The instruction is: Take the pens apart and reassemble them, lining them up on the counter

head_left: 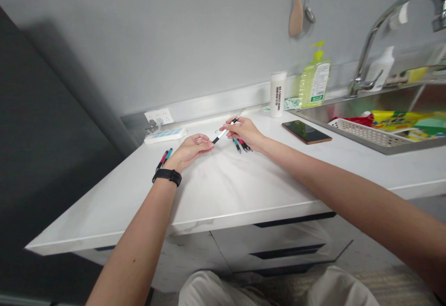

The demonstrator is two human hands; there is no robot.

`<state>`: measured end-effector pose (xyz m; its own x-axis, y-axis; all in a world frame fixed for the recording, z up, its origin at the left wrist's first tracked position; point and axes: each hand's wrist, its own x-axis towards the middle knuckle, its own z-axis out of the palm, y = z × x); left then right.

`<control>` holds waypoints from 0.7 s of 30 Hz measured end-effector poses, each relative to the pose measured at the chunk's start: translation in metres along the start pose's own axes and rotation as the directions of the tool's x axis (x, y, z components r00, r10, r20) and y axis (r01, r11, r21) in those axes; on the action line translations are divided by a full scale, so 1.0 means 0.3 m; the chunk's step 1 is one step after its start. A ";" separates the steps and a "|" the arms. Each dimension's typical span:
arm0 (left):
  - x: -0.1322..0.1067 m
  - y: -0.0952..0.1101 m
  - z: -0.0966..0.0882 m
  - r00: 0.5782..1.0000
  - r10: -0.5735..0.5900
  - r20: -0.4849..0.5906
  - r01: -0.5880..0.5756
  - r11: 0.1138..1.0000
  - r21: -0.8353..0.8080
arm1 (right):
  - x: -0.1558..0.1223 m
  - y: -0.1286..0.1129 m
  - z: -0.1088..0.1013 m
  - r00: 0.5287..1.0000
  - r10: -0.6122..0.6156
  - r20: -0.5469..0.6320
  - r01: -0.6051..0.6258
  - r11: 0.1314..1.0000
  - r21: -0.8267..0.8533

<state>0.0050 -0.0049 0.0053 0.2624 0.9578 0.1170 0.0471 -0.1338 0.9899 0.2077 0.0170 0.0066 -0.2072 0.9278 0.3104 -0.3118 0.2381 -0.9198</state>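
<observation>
A white pen (pixel 224 133) pinched in fingers of the right hand (pixel 244 131), left hand (pixel 190 150) fingertips at its black end, their grip unclear, loose pens (pixel 243 145) just under the right fingers

The only lettering with any shape to it stands on the white cylindrical tumbler (pixel 278 94) at the back of the counter: 2 lines of dark capital letters run lengthwise down its side, too small to be spelled out. The green soap bottle (pixel 315 80) beside it carries a white label with a green patch at its lower edge and rows of fine print; no word or brand on it can be made out. The yellow package (pixel 393 120) lying in the sink (pixel 383 148) shows red and dark printed marks, blurred beyond reading. On the white-and-black pen (pixel 225 133) any print is too small to tell.
</observation>
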 end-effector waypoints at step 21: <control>-0.002 0.019 0.037 0.973 0.225 -0.060 -0.203 0.946 0.254 | 0.014 -0.002 0.001 0.997 -0.022 -0.071 0.022 1.000 -0.001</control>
<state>0.0160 -0.0090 0.0100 0.2081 0.9166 0.3413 0.2360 -0.3857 0.8919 0.2067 0.0205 0.0085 -0.1342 0.9404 0.3124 -0.3155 0.2583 -0.9131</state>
